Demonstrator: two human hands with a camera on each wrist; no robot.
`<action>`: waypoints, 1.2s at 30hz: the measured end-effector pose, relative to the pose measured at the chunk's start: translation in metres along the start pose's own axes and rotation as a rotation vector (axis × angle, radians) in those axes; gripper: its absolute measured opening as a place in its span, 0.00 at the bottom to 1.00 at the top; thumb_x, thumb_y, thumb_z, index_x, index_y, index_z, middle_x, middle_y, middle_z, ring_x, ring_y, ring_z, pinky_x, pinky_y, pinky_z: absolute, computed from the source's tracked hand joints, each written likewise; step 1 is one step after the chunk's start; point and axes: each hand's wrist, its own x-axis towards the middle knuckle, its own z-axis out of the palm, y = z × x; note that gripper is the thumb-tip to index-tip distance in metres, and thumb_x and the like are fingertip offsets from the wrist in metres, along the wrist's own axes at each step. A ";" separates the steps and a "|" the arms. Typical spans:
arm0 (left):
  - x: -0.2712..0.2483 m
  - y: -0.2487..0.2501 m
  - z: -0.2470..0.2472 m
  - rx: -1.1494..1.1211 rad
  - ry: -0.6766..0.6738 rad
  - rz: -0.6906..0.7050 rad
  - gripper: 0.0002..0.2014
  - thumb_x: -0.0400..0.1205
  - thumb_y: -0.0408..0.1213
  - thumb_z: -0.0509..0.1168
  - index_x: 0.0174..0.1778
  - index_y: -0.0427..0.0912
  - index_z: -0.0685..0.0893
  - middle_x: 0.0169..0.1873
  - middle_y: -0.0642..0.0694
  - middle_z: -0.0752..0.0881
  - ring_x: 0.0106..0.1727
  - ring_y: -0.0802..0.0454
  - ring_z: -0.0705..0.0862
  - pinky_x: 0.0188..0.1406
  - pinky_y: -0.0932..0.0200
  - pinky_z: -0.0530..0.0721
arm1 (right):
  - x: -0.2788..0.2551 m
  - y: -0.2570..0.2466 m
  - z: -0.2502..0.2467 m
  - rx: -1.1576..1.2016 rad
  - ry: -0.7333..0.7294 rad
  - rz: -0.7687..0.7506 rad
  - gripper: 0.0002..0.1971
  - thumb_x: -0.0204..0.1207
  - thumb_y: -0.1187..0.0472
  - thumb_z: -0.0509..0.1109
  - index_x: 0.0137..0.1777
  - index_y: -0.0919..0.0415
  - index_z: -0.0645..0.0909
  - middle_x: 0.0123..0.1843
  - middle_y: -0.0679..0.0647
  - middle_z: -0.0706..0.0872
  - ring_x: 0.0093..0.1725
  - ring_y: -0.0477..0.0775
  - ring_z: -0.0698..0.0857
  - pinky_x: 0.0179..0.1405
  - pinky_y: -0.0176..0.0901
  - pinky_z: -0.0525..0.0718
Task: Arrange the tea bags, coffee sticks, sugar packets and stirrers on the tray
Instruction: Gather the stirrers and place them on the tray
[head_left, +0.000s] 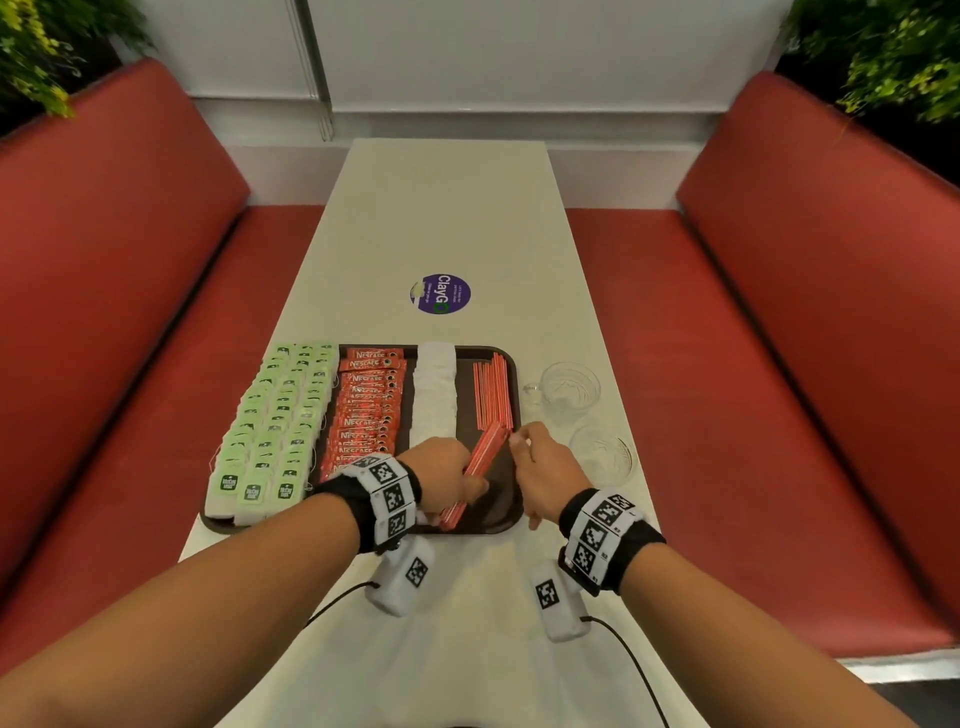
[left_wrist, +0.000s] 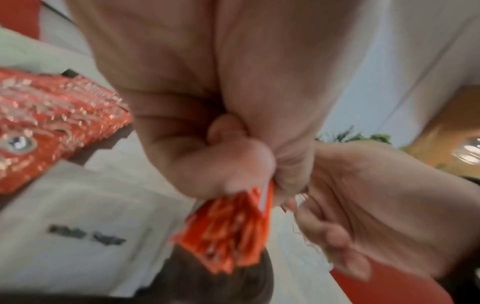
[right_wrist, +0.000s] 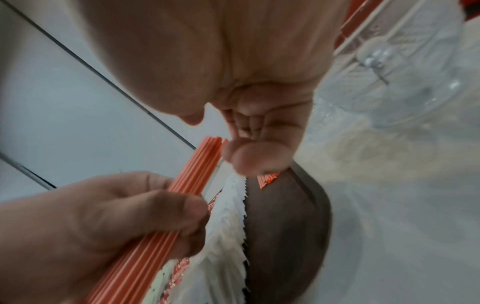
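A dark brown tray holds rows of green tea bags, red coffee sticks, white sugar packets and, at its right, laid red stirrers. My left hand grips a slanted bundle of red stirrers over the tray's near right part. Its fist shows closed round the bundle in the left wrist view. My right hand has its curled fingers and thumb at the bundle's far end.
Two clear glass cups stand on the white table just right of the tray. A round purple sticker lies beyond it. Red bench seats flank the narrow table.
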 end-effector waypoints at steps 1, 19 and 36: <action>0.007 0.004 0.001 -0.041 0.028 -0.046 0.17 0.84 0.48 0.67 0.48 0.34 0.84 0.39 0.39 0.89 0.30 0.44 0.90 0.30 0.53 0.88 | -0.001 0.003 0.000 -0.061 -0.025 0.054 0.10 0.89 0.56 0.56 0.64 0.59 0.69 0.45 0.62 0.84 0.31 0.60 0.86 0.23 0.56 0.89; 0.048 0.038 0.030 0.268 0.205 -0.177 0.22 0.83 0.53 0.68 0.60 0.36 0.84 0.53 0.40 0.88 0.51 0.44 0.88 0.48 0.56 0.85 | 0.008 0.028 0.015 -0.373 -0.193 0.210 0.25 0.74 0.78 0.70 0.67 0.64 0.66 0.59 0.64 0.83 0.49 0.68 0.87 0.22 0.52 0.84; 0.027 0.038 0.028 0.352 0.111 -0.062 0.26 0.76 0.44 0.77 0.65 0.35 0.78 0.57 0.37 0.87 0.56 0.40 0.87 0.54 0.52 0.85 | 0.013 0.031 0.017 -0.391 -0.211 0.211 0.26 0.78 0.75 0.70 0.71 0.64 0.64 0.59 0.65 0.83 0.43 0.64 0.85 0.23 0.53 0.86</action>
